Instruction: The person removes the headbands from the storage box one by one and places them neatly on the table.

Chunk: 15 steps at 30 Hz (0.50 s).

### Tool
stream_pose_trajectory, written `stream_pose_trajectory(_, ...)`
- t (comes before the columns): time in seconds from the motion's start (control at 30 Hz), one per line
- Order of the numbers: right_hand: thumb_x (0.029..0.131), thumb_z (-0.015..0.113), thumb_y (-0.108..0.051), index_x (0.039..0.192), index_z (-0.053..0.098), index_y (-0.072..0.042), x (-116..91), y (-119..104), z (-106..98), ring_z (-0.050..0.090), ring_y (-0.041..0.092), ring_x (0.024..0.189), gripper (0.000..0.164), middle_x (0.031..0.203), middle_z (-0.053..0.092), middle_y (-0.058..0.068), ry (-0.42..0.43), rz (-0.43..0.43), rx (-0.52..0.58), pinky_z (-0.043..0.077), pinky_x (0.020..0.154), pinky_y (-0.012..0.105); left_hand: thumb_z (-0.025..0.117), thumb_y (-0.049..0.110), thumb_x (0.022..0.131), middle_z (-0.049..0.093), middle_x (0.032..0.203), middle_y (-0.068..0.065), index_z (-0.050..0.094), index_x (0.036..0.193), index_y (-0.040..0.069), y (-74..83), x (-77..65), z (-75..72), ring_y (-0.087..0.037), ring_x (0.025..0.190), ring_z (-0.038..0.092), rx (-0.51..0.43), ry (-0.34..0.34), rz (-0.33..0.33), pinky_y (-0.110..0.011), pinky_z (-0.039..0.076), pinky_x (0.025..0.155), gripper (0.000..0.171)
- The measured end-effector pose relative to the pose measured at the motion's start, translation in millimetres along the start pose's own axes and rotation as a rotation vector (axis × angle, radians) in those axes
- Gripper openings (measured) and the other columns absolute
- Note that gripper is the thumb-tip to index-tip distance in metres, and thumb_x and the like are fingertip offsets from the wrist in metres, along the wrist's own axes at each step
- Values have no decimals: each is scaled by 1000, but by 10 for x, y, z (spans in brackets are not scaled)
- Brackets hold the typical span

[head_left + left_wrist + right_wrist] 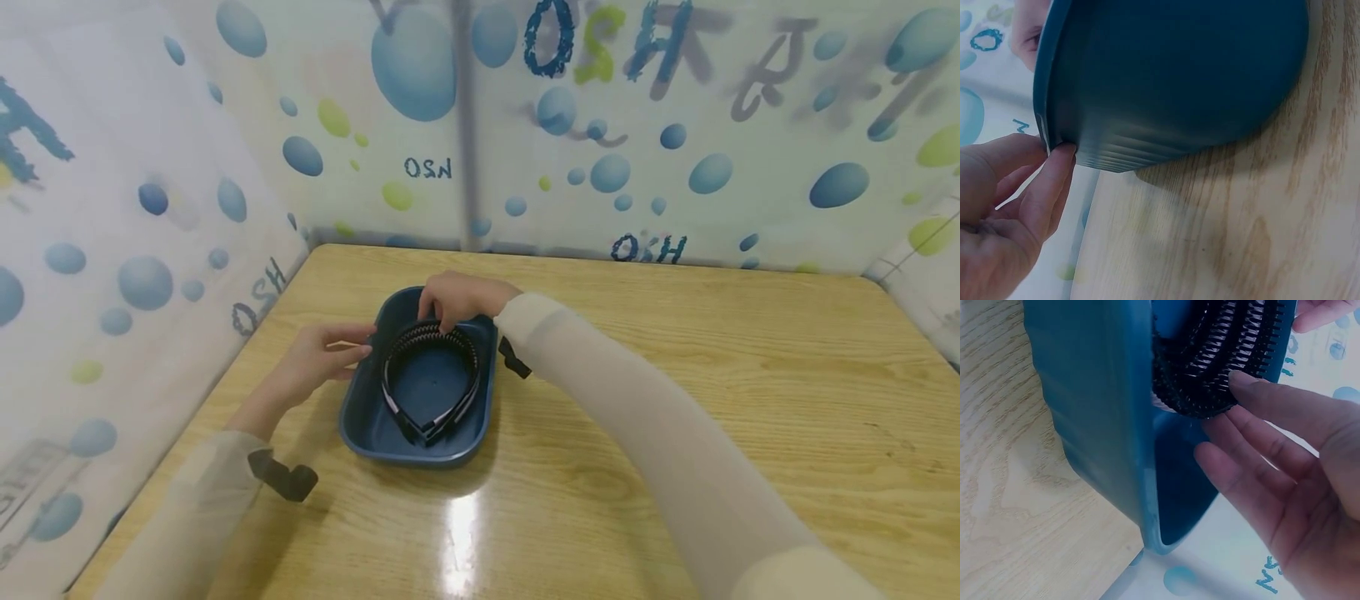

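A dark blue plastic basin point(420, 460) stands on the table. Inside lie several black toothed headbands point(422, 335), nested in one loop with their ends crossed toward the near side. My right hand point(465, 298) reaches over the far end of the basin and pinches the headbands; in the right wrist view the thumb of my right hand point(1291, 456) presses on their comb teeth point(1229, 356) with the fingers beneath. At the basin's left side is my left hand point(318, 362). The left wrist view shows that left hand point(1016, 206) pinching the basin's rim point(1041, 81) between thumb and fingers.
The light wooden table point(712, 375) spreads widely to the right of the basin. White sheeting point(510, 142) printed with blue and green bubbles walls off the back and the left side. Each wrist carries a black strap mount point(283, 475).
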State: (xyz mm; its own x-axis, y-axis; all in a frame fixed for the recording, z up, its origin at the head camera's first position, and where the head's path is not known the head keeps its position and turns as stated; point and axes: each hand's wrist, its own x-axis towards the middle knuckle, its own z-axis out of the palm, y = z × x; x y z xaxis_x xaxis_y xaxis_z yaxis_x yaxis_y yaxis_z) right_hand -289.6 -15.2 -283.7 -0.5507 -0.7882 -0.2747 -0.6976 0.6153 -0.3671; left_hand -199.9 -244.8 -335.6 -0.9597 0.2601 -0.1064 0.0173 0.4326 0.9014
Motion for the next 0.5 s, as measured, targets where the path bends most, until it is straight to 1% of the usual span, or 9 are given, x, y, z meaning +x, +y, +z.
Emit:
stream_pose_trajectory(0.23, 81, 68, -1, 114, 65, -8, 19, 26, 14, 57, 17, 88, 34, 101, 64, 7, 31, -15, -7, 49, 73, 25, 58, 13, 91, 46, 133, -20, 49, 129, -3, -15, 15, 0, -34, 117, 47, -3, 3, 3, -35, 52, 78, 42)
stream_pose_trajectory(0.5, 82, 67, -5, 110, 67, -7, 29, 39, 16, 57, 17, 87, 27, 100, 64, 8, 79, -45, -7, 49, 74, 25, 58, 10, 91, 45, 133, -20, 49, 128, -4, -14, 16, 5, -35, 116, 47, -7, 4, 8, -35, 52, 78, 41)
